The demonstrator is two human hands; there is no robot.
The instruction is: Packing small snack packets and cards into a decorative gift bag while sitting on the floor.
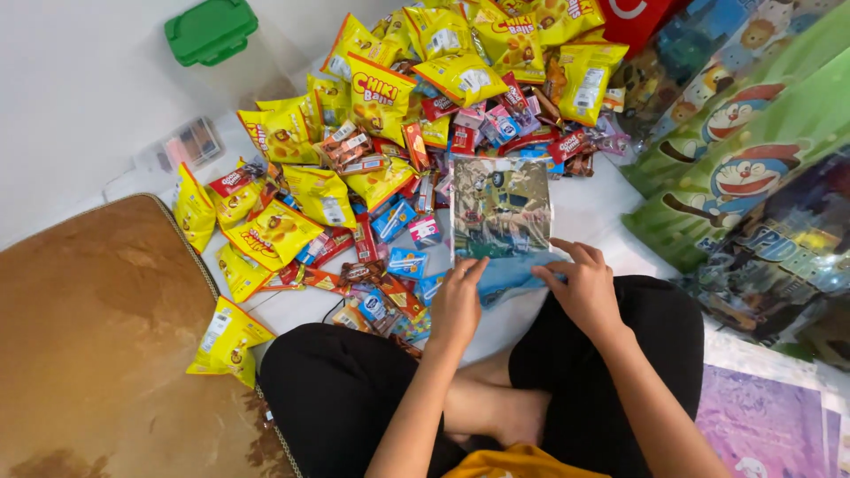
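Person sits cross-legged on the floor [584, 208], black trousers, bare feet tucked in, head cam looking straight down. Both hands work one flat printed plastic bag [500, 208], gold/green cartoon pattern, lying on the white floor right in front of the knees. Left hand [458, 301] is at the bag's lower left corner, fingers curled and pinching the edge w/ thumb. Right hand [584, 283] is at the lower right corner, fingers closed on the bag's bottom edge, index stretched along it. Bottom of the bag shows a blue part [509, 276] between the two hands; can't tell if it's a flap or sth inside.

Beyond the bag, a big heap of snacks: many yellow chip packets [381, 97] piled at the top and left, w/ small red, pink and blue candy/wafer packs [390, 221] mixed in the middle, touching the bag's left and top edges. One yellow packet [228, 341] lies apart, near the left knee, half on the brown mat [97, 336] covering the lower left. Green lidded plastic box [211, 31] sits top left by the wall, a small clear case [190, 143] nearby.

Right side: stack of large green gift bags w/ a blue cartoon cat print [744, 168], overlapping, plus darker glossy bags [779, 265] below them. Purple printed sheet [761, 425] at lower right, beside the right knee.
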